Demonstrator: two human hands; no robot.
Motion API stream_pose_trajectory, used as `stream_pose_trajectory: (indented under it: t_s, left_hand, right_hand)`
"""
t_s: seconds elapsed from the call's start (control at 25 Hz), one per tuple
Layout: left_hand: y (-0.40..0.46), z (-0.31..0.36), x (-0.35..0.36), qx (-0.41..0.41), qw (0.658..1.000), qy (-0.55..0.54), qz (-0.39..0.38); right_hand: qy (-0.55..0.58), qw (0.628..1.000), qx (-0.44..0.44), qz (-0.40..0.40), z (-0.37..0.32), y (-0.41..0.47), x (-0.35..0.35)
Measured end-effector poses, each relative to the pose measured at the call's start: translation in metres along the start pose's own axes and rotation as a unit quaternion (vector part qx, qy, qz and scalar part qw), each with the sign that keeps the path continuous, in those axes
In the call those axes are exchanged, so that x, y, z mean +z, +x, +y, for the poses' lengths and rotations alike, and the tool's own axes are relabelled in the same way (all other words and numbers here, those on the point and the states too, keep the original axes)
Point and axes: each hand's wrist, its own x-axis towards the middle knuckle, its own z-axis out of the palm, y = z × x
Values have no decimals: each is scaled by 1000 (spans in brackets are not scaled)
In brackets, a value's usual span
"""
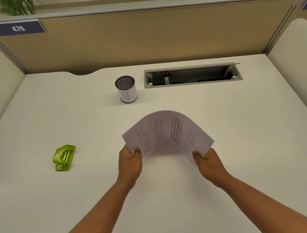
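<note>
Paper sheets (167,132) are bowing upward between left hand (130,163) and right hand (209,162) — both pinching opposite edges — light, floppy stuff, probably best gripped at the sides.

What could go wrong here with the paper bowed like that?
1. The paper arches up between the left hand and right hand, each pinching only one end; pushing the ends closer could crease it.
2. Layers look splayed at the right grip, so a sheet may slip onto the desk.
</note>
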Motion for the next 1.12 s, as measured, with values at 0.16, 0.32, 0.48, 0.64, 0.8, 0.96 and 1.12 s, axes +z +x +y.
stream_pose_trajectory:
  t_s: [0.16, 0.32, 0.48, 0.64, 0.8, 0.96, 1.12]
  left_hand:
    - [1, -1, -2, 9, 1000, 2, -6]
    - [0, -1, -5, 6, 1000, -14, -7]
    - [14, 14, -27, 6, 1000, -19, -24]
    - [33, 16, -48, -86, 993, -33, -70]
    - [29, 9, -44, -168, 975, -131, -70]
    - [22, 5, -27, -211, 948, -229, -57]
    - [14, 6, -11, -225, 936, -265, -48]
  right_hand:
    - [-7, 1000, 9, 2, -1, 1, 0]
    - [-10, 1000, 13, -13, -11, -2, -5]
    - [32, 999, -16, -1, -27, 7, -29]
    - [126, 989, -4, 77, -35, 22, -54]
    - [249, 956, 138, 73, -27, 16, -45]
    - [410, 891, 195, -30, -30, -2, -3]
    - [458, 874, 160, -36, -43, -5, 30]
